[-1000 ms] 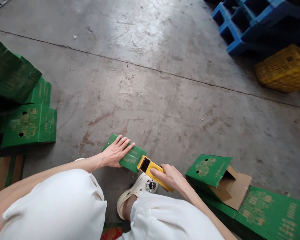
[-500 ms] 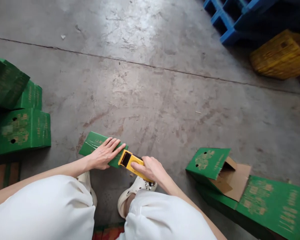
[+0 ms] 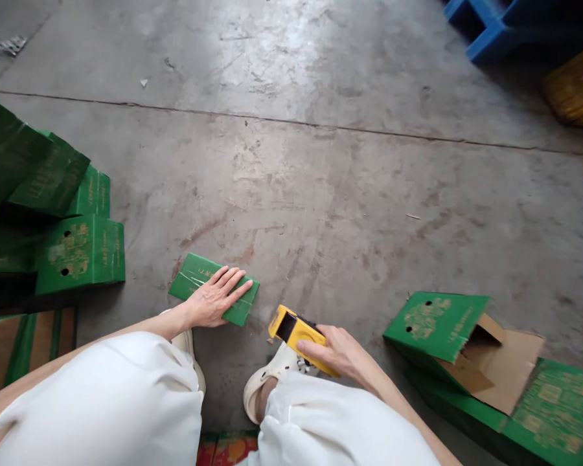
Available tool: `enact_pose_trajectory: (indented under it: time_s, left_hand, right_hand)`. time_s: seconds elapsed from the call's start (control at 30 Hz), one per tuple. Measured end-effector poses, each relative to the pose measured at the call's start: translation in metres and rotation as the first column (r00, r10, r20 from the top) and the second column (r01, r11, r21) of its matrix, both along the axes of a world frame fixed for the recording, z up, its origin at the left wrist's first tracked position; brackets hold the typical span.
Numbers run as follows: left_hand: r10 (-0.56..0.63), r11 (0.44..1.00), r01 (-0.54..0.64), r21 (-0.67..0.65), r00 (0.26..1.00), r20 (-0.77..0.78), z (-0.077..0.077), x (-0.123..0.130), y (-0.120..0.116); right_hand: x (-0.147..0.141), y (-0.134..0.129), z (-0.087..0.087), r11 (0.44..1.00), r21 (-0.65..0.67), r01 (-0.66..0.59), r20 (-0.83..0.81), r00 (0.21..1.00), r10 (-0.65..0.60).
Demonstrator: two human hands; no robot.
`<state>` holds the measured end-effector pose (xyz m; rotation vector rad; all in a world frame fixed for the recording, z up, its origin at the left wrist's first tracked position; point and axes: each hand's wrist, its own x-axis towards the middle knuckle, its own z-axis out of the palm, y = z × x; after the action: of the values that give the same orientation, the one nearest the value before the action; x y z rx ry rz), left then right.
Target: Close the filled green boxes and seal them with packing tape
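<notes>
My left hand (image 3: pixel 214 299) lies flat with its fingers stretched over the top of a green carton (image 3: pixel 247 303) on the floor in front of my feet. A shiny strip like clear tape runs along the carton's top. In my right hand (image 3: pixel 337 349) is a yellow tape dispenser (image 3: pixel 301 333) with a dark opening near its front end; my thumb rests on its upper face. The dispenser is held just right of the carton, apart from it, above my right shoe (image 3: pixel 260 388).
Several green cartons (image 3: pixel 80 252) are stacked on the left. At the right, a green carton with raised flaps (image 3: pixel 510 362) shows its brown inside. A blue pallet (image 3: pixel 490 39) and a yellow crate (image 3: pixel 578 87) stand at the upper right. Paper scraps (image 3: pixel 12 45) lie on the concrete.
My right hand has drawn the tape dispenser away from the carton, to the right and slightly toward me. My left hand stays on the carton. The view has turned a little left.
</notes>
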<state>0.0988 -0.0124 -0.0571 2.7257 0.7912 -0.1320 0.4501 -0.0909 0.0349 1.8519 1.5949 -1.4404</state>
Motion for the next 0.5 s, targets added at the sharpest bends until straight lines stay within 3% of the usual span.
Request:
enact_pose_trajectory:
  time_s: [0.1, 0.2, 0.4, 0.5]
  left_hand:
    - [0.002, 1.0, -0.002, 0.004, 1.0, -0.002, 0.001, 0.0, 0.0]
    - [0.011, 1.0, -0.011, 0.012, 1.0, 0.007, 0.001, 0.0, -0.001]
    - [0.007, 1.0, -0.007, 0.008, 1.0, 0.021, 0.002, -0.001, -0.001]
    - [0.022, 1.0, -0.023, 0.008, 1.0, 0.013, 0.002, 0.002, -0.002]
  right_hand:
    - [0.012, -0.007, -0.006, 0.999, -0.033, 0.016, 0.03, 0.999, -0.015]
    - [0.001, 0.002, -0.018, 0.999, -0.039, -0.003, 0.087, 0.996, 0.006]
    - [-0.069, 0.051, -0.042, 0.997, -0.004, -0.08, 0.196, 0.977, 0.079]
    - [-0.095, 0.062, -0.048, 0.996, 0.032, -0.079, 0.226, 0.972, 0.07]
